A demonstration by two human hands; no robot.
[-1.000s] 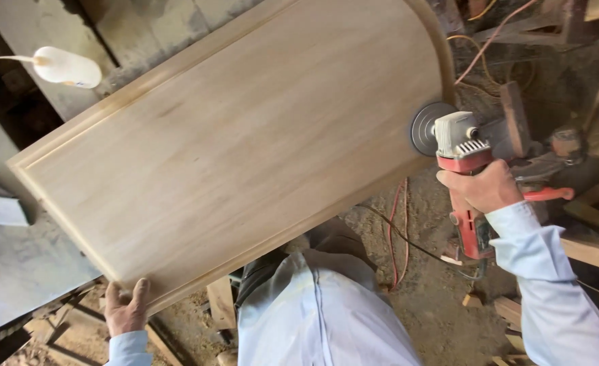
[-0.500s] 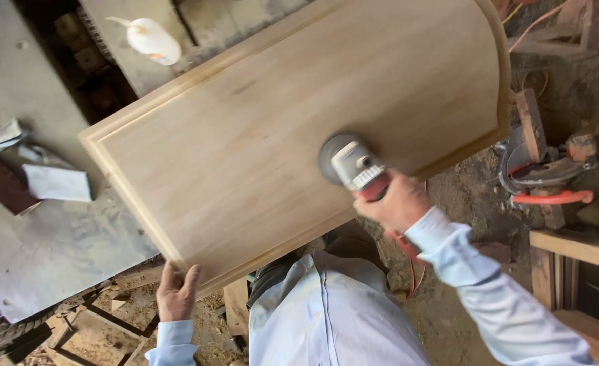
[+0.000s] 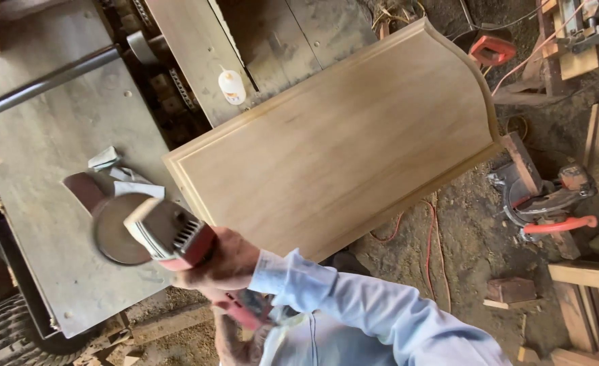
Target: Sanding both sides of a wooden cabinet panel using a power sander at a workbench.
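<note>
We grip a red and grey disc sander [image 3: 167,234] in our right hand [image 3: 221,268], fingers wrapped tight around its body, the round sanding disc [image 3: 113,230] facing away to the left. The tool hangs in the air at the lower left of the view, over the near edge of the grey worktop [image 3: 49,135] and just off the near corner of the wooden panel [image 3: 340,146]. It touches neither of them as far as we can tell. Our right sleeve [image 3: 374,312], pale blue, runs from the wrist down to the lower right.

Our left hand [image 3: 235,342] shows only in part at the bottom edge, below the sander's red handle; whether it is open or closed we cannot tell.

The panel is a pale wood board with a raised moulded border, one end straight and the far end curved into an arch. It lies tilted across the middle of the view, its left end over the worktop.

On the worktop beside the disc lie crumpled sheets of sandpaper [image 3: 120,176], some brown, some pale. A white squeeze bottle [image 3: 232,87] stands beyond the panel's far long edge. A dark pipe [image 3: 42,85] crosses the worktop at the upper left.

To the right, on the dirt floor [image 3: 476,244], sits a mitre saw [image 3: 543,196] with an orange handle, and an orange cable [image 3: 431,240] trails below the panel. Wood offcuts [image 3: 587,274] lie along the right edge.
</note>
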